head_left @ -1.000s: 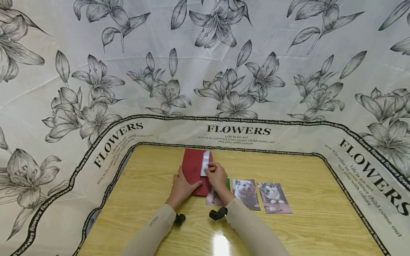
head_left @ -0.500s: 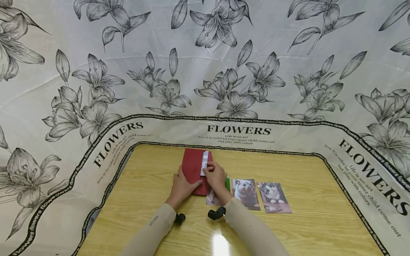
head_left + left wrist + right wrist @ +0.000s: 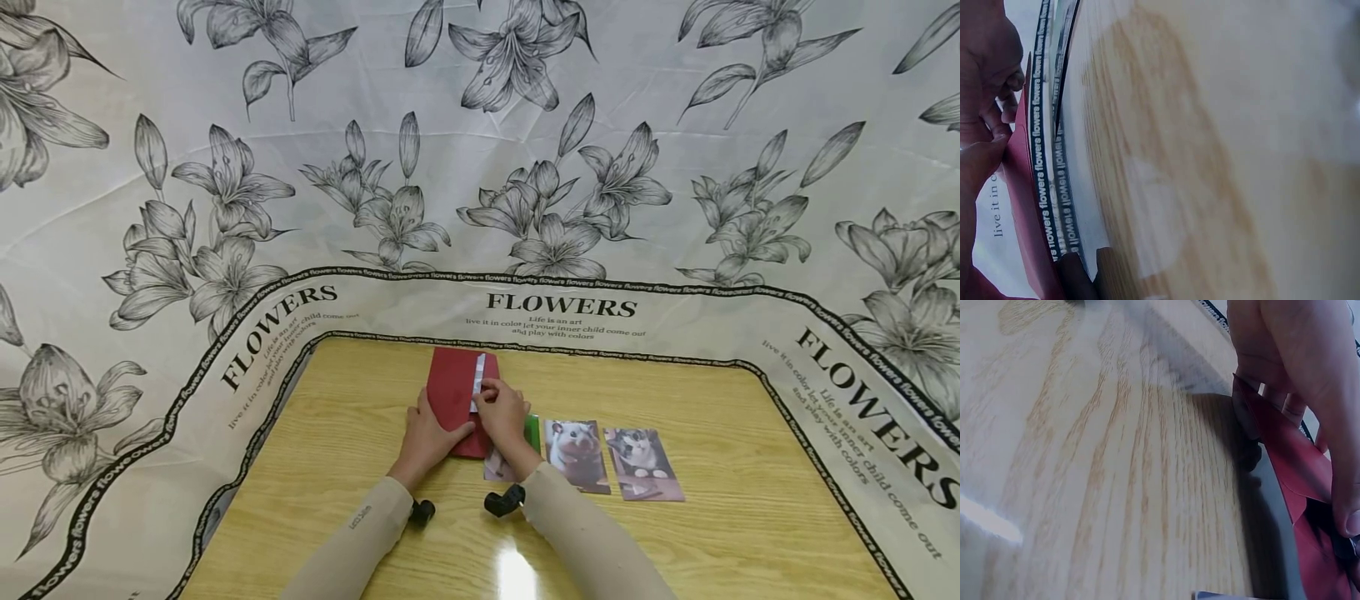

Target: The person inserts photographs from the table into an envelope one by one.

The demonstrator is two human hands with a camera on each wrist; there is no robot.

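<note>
With the left hand (image 3: 429,440) I gripped a red envelope (image 3: 452,387) over the bench (image 3: 352,400); with the right hand (image 3: 507,417) I pinched white paper (image 3: 476,385) showing in it; a hamster photo (image 3: 576,454) and a cat photo (image 3: 643,465) lay farther right.

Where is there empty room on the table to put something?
The table is bare left of the red envelope and left hand, and right of the cat picture. In between it's crowded: right hand, green thing, hamster picture.

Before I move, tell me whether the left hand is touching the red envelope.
Touching. The head view shows the left hand at the red envelope's left edge, its thumb lying across the lower front.
</note>
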